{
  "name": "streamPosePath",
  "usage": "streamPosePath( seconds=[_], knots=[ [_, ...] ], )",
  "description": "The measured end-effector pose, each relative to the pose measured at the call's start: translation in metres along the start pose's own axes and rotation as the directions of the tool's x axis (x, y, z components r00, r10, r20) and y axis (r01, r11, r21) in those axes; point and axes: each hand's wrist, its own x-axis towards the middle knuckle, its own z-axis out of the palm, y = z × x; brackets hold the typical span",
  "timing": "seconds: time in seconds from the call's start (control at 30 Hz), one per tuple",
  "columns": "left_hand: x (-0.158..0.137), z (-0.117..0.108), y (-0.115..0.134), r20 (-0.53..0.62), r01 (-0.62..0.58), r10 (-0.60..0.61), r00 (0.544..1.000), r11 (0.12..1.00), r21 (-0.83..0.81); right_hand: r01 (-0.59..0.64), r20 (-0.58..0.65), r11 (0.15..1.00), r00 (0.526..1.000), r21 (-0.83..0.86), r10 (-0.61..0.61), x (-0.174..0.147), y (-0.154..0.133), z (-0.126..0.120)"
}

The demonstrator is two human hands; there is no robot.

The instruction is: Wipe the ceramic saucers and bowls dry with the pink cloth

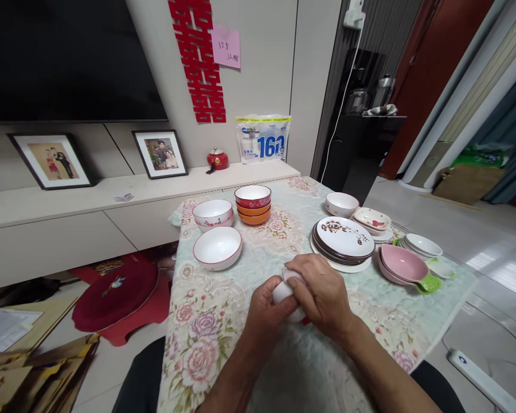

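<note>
Left hand [267, 305] and right hand [324, 289] cupping tight around white item [282, 293], mostly hidden, over worktop [279, 244]. Plate stack [344, 238] kinda crowding right hand, pink dishes [403, 264] sitting farther right, bowls [217, 248] standing left. Floral cloth [206, 338] covering worktop; TV [69, 63] hanging on wall [260, 57] beyond.

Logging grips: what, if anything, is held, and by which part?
Left hand and right hand clasp a white object, mostly covered; what it is, and which part, cannot be told.
</note>
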Motion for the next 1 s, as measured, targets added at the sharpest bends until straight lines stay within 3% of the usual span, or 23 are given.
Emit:
streamPosePath(
  seconds=[0.1, 0.17, 0.23, 0.3, 0.47, 0.63, 0.77, 0.9, 1.0],
  knots=[
    [0.0, 0.0, 0.001, 0.018, 0.011, -0.01, 1.0, 0.998, -0.068, -0.14, -0.04, 0.977, 0.988, 0.162, 0.148, -0.003, 0.016, -0.005],
    [-0.001, 0.0, 0.003, 0.023, 0.022, -0.019, 1.0, 0.986, -0.163, -0.333, -0.059, 0.894, 0.929, 0.299, 0.366, -0.005, 0.028, -0.007],
    [-0.002, 0.002, 0.007, 0.009, 0.025, -0.024, 1.0, 0.969, -0.245, -0.482, -0.026, 0.752, 0.835, 0.45, 0.55, -0.006, 0.038, -0.008],
    [-0.002, 0.003, 0.012, 0.016, 0.03, -0.026, 1.0, 0.95, -0.312, -0.546, 0.038, 0.594, 0.754, 0.592, 0.656, -0.007, 0.045, -0.005],
    [0.0, 0.004, 0.019, -0.072, -0.036, -0.001, 0.997, 0.858, -0.513, -0.558, 0.203, 0.247, 0.623, 0.792, 0.756, -0.01, 0.051, 0.005],
    [0.005, 0.001, 0.02, -0.202, -0.099, -0.025, 0.979, 0.809, -0.579, -0.616, 0.442, 0.068, 0.633, 0.785, 0.636, -0.012, 0.035, -0.004],
    [0.007, -0.001, 0.018, -0.273, -0.1, -0.082, 0.959, 0.799, -0.593, -0.575, 0.471, -0.026, 0.642, 0.818, 0.605, -0.012, 0.023, -0.013],
    [0.012, 0.0, 0.015, -0.23, 0.028, -0.211, 0.95, 0.792, -0.61, -0.607, 0.496, -0.031, 0.618, 0.794, 0.61, -0.011, 0.024, -0.015],
    [0.014, 0.0, 0.011, -0.244, -0.009, -0.148, 0.958, 0.839, -0.544, -0.611, 0.446, 0.013, 0.592, 0.792, 0.671, -0.009, 0.029, -0.016]
  ],
)
